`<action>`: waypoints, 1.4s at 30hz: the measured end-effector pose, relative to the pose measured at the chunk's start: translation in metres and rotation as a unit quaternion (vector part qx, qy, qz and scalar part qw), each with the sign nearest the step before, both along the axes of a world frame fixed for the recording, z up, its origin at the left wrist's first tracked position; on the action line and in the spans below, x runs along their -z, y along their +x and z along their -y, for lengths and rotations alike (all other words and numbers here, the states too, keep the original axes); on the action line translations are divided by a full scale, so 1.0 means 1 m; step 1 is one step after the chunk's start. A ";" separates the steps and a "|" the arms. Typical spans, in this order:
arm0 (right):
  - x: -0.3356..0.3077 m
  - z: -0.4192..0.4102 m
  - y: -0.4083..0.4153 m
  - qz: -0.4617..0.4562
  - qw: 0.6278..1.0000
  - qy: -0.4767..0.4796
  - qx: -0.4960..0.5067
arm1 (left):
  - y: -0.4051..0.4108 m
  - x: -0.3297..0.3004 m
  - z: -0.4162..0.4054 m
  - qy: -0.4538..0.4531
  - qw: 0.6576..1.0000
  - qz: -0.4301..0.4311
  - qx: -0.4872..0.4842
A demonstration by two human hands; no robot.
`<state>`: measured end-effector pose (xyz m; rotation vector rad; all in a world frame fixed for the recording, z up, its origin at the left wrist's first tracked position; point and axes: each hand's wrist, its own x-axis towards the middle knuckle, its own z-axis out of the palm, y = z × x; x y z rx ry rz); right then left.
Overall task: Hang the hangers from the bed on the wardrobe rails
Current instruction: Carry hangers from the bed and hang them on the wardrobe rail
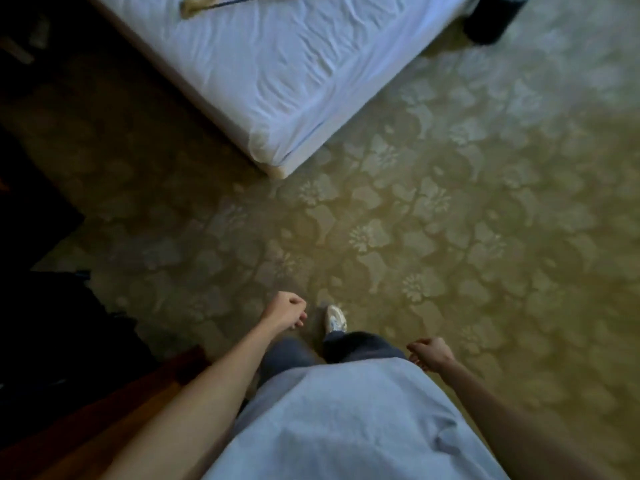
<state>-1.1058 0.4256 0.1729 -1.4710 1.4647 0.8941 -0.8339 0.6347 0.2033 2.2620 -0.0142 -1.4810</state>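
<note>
The bed point(284, 84) with a pale wrinkled sheet fills the upper middle of the view, its corner pointing toward me. At its far top edge lies a wooden hanger point(197, 3) with a dark bar, only partly in view. My left hand point(285, 311) hangs low in front of me with loosely curled fingers and holds nothing. My right hand point(431, 351) hangs at my side, also loosely curled and holding nothing. Both hands are far from the bed. The wardrobe rails are out of view.
Patterned beige carpet point(450, 220) spreads between me and the bed. Dark furniture and bags point(52, 323) crowd the left side, with a wooden edge point(104, 403) at lower left. A dark object point(495, 19) stands by the bed's far right. My white shoe point(335, 318) steps forward.
</note>
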 end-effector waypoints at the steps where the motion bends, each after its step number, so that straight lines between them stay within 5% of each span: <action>1: 0.002 0.008 0.005 0.004 1.000 -0.001 0.021 | 0.008 0.002 0.009 0.008 1.000 0.010 0.016; 7: -0.010 0.067 0.112 0.115 0.989 -0.004 0.090 | 0.058 0.018 0.034 0.067 0.997 0.036 0.032; 15: -0.023 0.199 0.312 0.226 0.973 -0.018 0.054 | 0.157 0.036 0.092 0.111 0.994 -0.005 0.010; 22: -0.015 0.316 0.365 0.141 0.987 -0.040 0.064 | 0.268 0.032 0.245 0.091 0.995 0.007 -0.034; 32: -0.015 0.468 0.287 -0.023 0.963 -0.016 0.268 | 0.361 -0.002 0.591 -0.051 0.994 -0.005 0.101; 37: -0.019 0.583 0.311 -0.065 0.967 -0.006 0.246 | 0.398 0.003 0.728 -0.065 0.990 0.006 0.122; 42: -0.017 0.713 0.404 0.004 0.985 -0.027 0.172 | 0.441 -0.003 0.784 -0.031 0.996 0.016 0.082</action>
